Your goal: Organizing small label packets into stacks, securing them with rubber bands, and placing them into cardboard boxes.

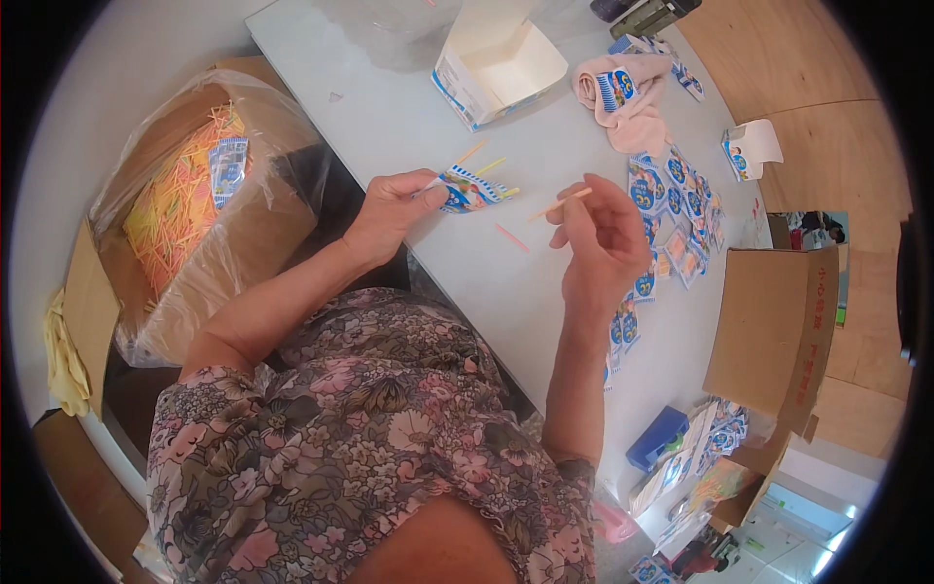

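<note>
Over the table, my left hand (391, 212) pinches a small blue-and-white packet (471, 193) by its left end. Several thin yellow and orange sticks (492, 165) poke out of the packet's far and right sides. To the right of it, my right hand (605, 243) holds one thin pale-orange stick (556, 205) between thumb and fingers, apart from the packet. A loose pink stick (512, 237) lies on the tabletop (467, 282) between the hands.
At the left stands a plastic-lined carton (258, 229) full of coloured sticks (180, 219). An open white box (506, 68) and a pink towel (637, 102) are farther back. Several packets (671, 190) lie right of my right hand, before a cardboard box (764, 326).
</note>
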Tool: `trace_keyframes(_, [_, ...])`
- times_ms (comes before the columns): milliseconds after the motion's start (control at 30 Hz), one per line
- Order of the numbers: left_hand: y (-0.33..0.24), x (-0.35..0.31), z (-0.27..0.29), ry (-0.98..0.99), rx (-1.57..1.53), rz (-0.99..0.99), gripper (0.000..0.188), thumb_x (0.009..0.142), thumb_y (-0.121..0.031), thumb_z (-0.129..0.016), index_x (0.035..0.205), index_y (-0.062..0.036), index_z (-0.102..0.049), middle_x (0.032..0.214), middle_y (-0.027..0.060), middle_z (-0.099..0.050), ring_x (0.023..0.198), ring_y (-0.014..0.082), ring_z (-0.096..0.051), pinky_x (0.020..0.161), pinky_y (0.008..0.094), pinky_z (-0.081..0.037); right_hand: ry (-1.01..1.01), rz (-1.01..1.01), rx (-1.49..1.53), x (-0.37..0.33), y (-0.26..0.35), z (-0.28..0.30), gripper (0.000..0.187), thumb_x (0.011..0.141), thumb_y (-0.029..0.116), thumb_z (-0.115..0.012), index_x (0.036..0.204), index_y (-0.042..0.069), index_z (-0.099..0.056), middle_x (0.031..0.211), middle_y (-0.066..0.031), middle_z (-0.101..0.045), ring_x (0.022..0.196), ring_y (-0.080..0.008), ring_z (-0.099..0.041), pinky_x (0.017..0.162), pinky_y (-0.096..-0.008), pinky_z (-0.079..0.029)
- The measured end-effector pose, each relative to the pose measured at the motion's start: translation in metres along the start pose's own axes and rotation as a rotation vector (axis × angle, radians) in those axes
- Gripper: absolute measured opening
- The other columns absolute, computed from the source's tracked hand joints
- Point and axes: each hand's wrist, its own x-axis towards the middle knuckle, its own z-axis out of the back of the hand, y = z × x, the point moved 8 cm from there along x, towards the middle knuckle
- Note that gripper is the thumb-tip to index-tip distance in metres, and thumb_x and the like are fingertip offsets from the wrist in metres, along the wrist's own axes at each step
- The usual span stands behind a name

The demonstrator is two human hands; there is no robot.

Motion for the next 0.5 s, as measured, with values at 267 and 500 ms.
trace_keyframes(267, [-0.009,0.0,-0.013,0.005,-0.005,-0.005,0.017,0.09,-0.014,-0.067,0.1,-0.0009,-0.072,0.101,0.0012,-0.064,0.094,0.0098,-0.054,0.089,0.0255,-0.042,-0.048,0.18,-0.034,-0.007,0.003,-0.013,0.015,0.085,-0.007,-0.063,0.098,-0.002,-0.061,0.092,-0.0099,-0.069,0.073,-0.0098,-0.065,0.056,-0.0184,-0.048])
trace_keyframes(500, [-0.011,-0.001,-0.014,0.002,-0.032,-0.017,0.017,0.09,-0.015,-0.068,0.099,-0.002,-0.073,0.1,0.0013,-0.064,0.093,0.0103,-0.053,0.089,0.025,-0.041,-0.043,0.256,-0.183,-0.007,0.008,-0.012,0.013,0.081,-0.002,-0.071,0.091,0.005,-0.068,0.084,-0.0008,-0.069,0.066,-0.0033,-0.058,0.054,-0.0178,-0.044])
